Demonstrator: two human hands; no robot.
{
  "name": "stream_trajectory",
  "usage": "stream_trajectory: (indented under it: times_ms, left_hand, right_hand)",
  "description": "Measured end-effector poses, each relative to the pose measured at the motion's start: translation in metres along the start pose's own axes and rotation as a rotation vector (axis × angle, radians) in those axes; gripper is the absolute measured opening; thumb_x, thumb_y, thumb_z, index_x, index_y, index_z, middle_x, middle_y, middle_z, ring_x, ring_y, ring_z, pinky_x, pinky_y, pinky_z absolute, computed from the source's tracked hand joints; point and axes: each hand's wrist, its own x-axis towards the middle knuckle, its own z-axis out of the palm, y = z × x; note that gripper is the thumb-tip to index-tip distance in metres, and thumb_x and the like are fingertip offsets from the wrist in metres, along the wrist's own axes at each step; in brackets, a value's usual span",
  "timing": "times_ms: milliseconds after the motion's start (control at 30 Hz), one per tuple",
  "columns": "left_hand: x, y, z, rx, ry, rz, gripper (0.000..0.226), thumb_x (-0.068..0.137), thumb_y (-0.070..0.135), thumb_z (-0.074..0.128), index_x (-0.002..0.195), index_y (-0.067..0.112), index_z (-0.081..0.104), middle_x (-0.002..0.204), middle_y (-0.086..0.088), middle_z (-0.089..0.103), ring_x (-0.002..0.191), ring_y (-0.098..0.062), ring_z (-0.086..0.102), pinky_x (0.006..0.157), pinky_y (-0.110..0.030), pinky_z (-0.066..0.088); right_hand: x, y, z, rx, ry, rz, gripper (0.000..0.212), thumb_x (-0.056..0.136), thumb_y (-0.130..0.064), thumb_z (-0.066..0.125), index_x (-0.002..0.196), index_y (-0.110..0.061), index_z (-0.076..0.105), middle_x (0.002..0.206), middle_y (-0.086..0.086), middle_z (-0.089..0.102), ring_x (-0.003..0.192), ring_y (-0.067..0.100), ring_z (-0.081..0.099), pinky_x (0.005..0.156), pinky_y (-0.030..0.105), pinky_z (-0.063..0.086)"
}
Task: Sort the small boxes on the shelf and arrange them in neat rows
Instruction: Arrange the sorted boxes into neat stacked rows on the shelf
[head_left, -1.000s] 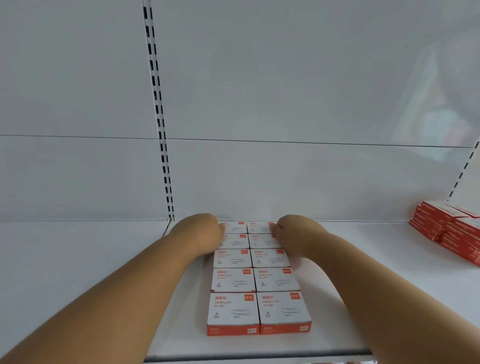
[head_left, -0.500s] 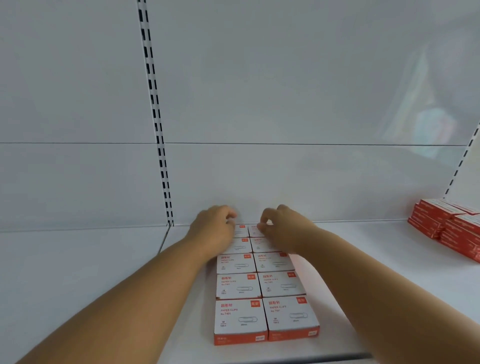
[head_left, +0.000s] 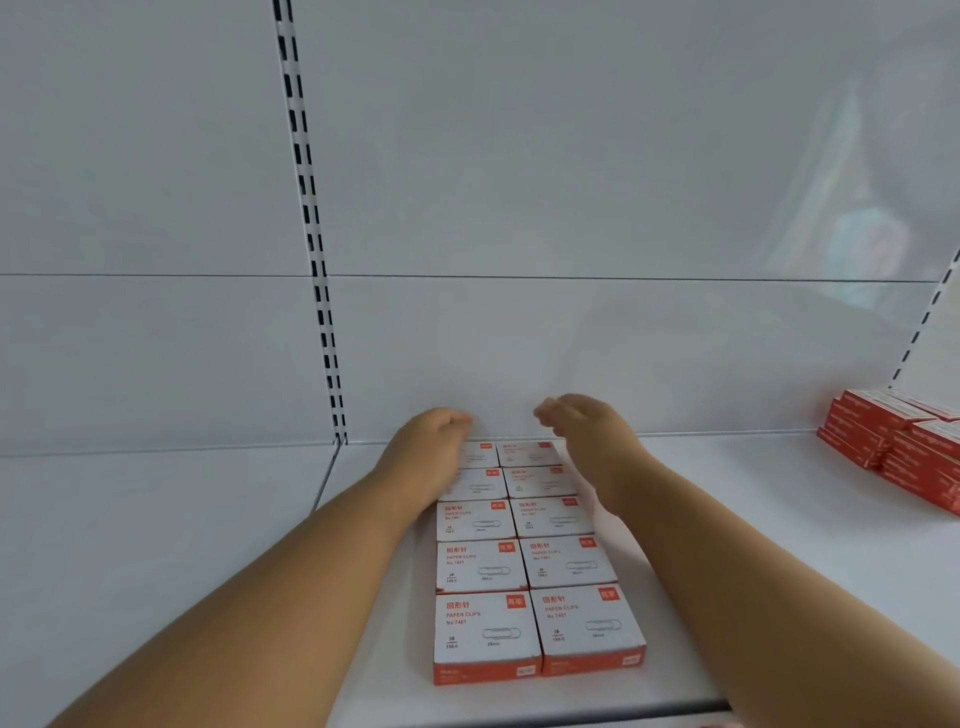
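With my left hand (head_left: 431, 447) and right hand (head_left: 582, 436) loosely curled, empty, at frame centre, I'd pinch these light, stiff paper-clip boxes (head_left: 519, 561) by their sides.

In front of me a white back panel (head_left: 571, 182) rises behind the shelf (head_left: 156, 545), split by a slotted upright (head_left: 310, 228); another upright (head_left: 922, 332) stands at right.
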Motion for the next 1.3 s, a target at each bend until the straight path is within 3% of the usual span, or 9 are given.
stream_trajectory:
  times_ms: [100, 233, 333, 500, 600, 733, 833, 933, 1300]
  left_hand:
    - [-0.004, 0.003, -0.001, -0.312, 0.034, -0.096, 0.031, 0.098, 0.032, 0.045, 0.117, 0.024, 0.067, 0.120, 0.007, 0.065, 0.112, -0.017, 0.060, 0.105, -0.042, 0.044]
    - [-0.007, 0.007, 0.001, -0.504, -0.012, -0.164, 0.032, 0.098, 0.036, 0.046, 0.120, 0.023, 0.065, 0.120, 0.008, 0.065, 0.103, -0.016, 0.063, 0.083, -0.033, 0.052]
    - [-0.010, 0.012, 0.003, -0.484, -0.052, -0.175, 0.030, 0.099, 0.037, 0.044, 0.117, 0.023, 0.064, 0.112, 0.004, 0.066, 0.090, -0.014, 0.066, 0.068, -0.029, 0.052]
    - [-0.010, 0.010, 0.005, -0.356, -0.076, -0.150, 0.030, 0.099, 0.041, 0.043, 0.114, 0.027, 0.065, 0.105, 0.000, 0.069, 0.091, -0.019, 0.069, 0.081, -0.034, 0.054]
    - [-0.011, 0.011, 0.006, -0.279, -0.084, -0.102, 0.029, 0.100, 0.040, 0.041, 0.113, 0.027, 0.065, 0.108, 0.005, 0.068, 0.095, -0.014, 0.066, 0.087, -0.032, 0.052]
    - [-0.014, 0.012, 0.006, -0.214, -0.075, -0.067, 0.028, 0.101, 0.038, 0.040, 0.112, 0.029, 0.064, 0.105, 0.008, 0.067, 0.090, -0.008, 0.065, 0.072, -0.024, 0.048]
    - [-0.011, 0.010, 0.007, -0.160, -0.055, -0.050, 0.024, 0.101, 0.033, 0.043, 0.113, 0.030, 0.064, 0.110, 0.010, 0.066, 0.094, -0.009, 0.064, 0.082, -0.028, 0.051]
    - [-0.007, 0.006, 0.006, -0.060, -0.020, -0.028, 0.027, 0.101, 0.021, 0.045, 0.121, 0.030, 0.061, 0.119, 0.012, 0.062, 0.096, -0.005, 0.061, 0.074, -0.020, 0.047]
    - [-0.003, 0.006, 0.012, 0.183, -0.107, -0.008, 0.034, 0.099, 0.013, 0.044, 0.125, 0.031, 0.056, 0.118, 0.006, 0.062, 0.091, -0.011, 0.066, 0.071, -0.024, 0.055]
  right_hand:
    - [0.001, -0.001, 0.000, 0.404, 0.019, 0.130, 0.034, 0.100, -0.033, 0.044, 0.098, -0.013, 0.071, 0.106, 0.005, 0.072, 0.109, 0.024, 0.062, 0.101, 0.040, 0.046]
    - [-0.002, -0.005, 0.008, 0.404, -0.087, 0.215, 0.050, 0.103, -0.049, 0.030, 0.106, -0.016, 0.068, 0.113, 0.000, 0.069, 0.109, 0.019, 0.060, 0.097, 0.041, 0.049]
    - [-0.001, -0.003, 0.010, 0.351, -0.100, 0.179, 0.054, 0.102, -0.053, 0.026, 0.106, -0.020, 0.069, 0.114, -0.004, 0.069, 0.112, 0.015, 0.059, 0.103, 0.041, 0.045]
    - [0.001, 0.001, 0.010, 0.384, -0.148, 0.181, 0.057, 0.101, -0.055, 0.024, 0.110, -0.022, 0.069, 0.116, -0.007, 0.069, 0.114, 0.011, 0.059, 0.105, 0.039, 0.043]
    - [0.002, 0.003, 0.010, 0.388, -0.176, 0.170, 0.058, 0.100, -0.057, 0.023, 0.115, -0.023, 0.067, 0.120, -0.008, 0.067, 0.116, 0.010, 0.057, 0.097, 0.034, 0.045]
    - [0.002, 0.005, 0.006, 0.390, -0.220, 0.178, 0.055, 0.100, -0.056, 0.026, 0.115, -0.023, 0.067, 0.123, -0.007, 0.065, 0.117, 0.011, 0.056, 0.086, 0.029, 0.044]
    - [-0.003, 0.002, 0.004, 0.216, -0.221, 0.112, 0.037, 0.098, -0.048, 0.040, 0.108, -0.026, 0.068, 0.116, -0.006, 0.065, 0.105, 0.012, 0.061, 0.080, 0.029, 0.050]
    - [0.000, 0.001, 0.004, -0.143, -0.075, -0.073, 0.020, 0.098, -0.032, 0.049, 0.104, -0.025, 0.067, 0.102, -0.007, 0.068, 0.091, 0.011, 0.064, 0.074, 0.026, 0.053]
    - [0.006, 0.005, 0.012, -0.325, -0.134, -0.174, 0.011, 0.092, -0.015, 0.060, 0.094, -0.023, 0.067, 0.089, -0.007, 0.069, 0.080, 0.008, 0.066, 0.069, 0.022, 0.054]
